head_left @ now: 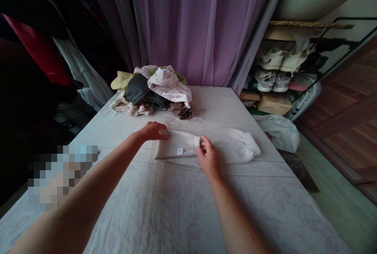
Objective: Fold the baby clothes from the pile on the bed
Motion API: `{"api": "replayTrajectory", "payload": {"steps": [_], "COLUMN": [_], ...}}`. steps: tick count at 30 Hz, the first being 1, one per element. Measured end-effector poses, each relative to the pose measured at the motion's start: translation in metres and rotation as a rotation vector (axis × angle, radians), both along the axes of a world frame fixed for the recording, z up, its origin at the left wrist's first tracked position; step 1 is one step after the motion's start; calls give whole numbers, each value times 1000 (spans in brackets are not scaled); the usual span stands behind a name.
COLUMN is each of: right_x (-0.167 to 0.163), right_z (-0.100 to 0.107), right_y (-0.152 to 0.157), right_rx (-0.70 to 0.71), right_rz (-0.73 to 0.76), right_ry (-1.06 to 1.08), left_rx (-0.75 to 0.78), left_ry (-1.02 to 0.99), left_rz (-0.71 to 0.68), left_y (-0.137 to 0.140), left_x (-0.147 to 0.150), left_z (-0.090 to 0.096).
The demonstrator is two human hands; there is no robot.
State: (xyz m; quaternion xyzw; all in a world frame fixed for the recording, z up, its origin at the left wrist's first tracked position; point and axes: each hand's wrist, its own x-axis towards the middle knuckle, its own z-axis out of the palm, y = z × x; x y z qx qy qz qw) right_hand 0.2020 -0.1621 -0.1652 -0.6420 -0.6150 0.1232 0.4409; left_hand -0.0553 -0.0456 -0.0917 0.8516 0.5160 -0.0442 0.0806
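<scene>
"Start on the left: what's sorted?"

"Nothing, from the look of it. A crumpled heap of yellow, dark grey, brown and pale printed cloth clothes (170,85) sits loose and unfolded near the far edge of the bed with a pale, floral-patterned sheet (141,203)."

"And the hands?"

"The left hand (155,131) is at the far left corner of a white, ribbed, long fabric garment (231,144), which lies across the bed in front of the heap. I can't tell if its fingers pinch the cloth or only press it."

"So how far has the folding got?"

"Partway, I'd judge. The left portion is doubled into a neat flap with a small white square label (180,151). The right hand (208,152) is at the flap's right edge, thumb and fingers bent; whether they clamp it, I can't tell. Beyond, the length ending in a gathered cuff lies flat, not folded in."

"Any containers?"

"Off the bed's right side, a brown cardboard box (275,105), contents hidden; below it, a crumpled white plastic bag (279,133), contents unclear; higher up, a large, pale, rounded tub (315,0), its inside out of view."
</scene>
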Motion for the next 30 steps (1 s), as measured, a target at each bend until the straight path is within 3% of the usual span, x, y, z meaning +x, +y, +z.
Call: {"api": "replayTrajectory", "payload": {"steps": [4,11,16,20,23,27,30], "right_x": [-1,-1,-2,-3,-3,-4,-9], "right_z": [2,13,16,20,35,63,72], "right_y": [-1,-3,-4,0,10,28,35], "right_rx": [-26,0,25,-124,-260,-517,-615], "right_rz": [-3,40,53,12,-30,-47,-23], "right_ry": [4,-36,-30,2,14,-137,-271], "left_rx": [-146,-112,-168,-186,-187,-158,-126], "left_ry": [-277,-441,-762,-874,-899,-891,-884], "left_rz": [62,126,159,158,173,180,173], "left_y": [7,-1,-9,-13,-15,-16,-16], "left_x": [-9,-14,-16,-15,-13,-12,-12], "left_z": [-9,-32,-47,-47,-45,-45,-47]}}
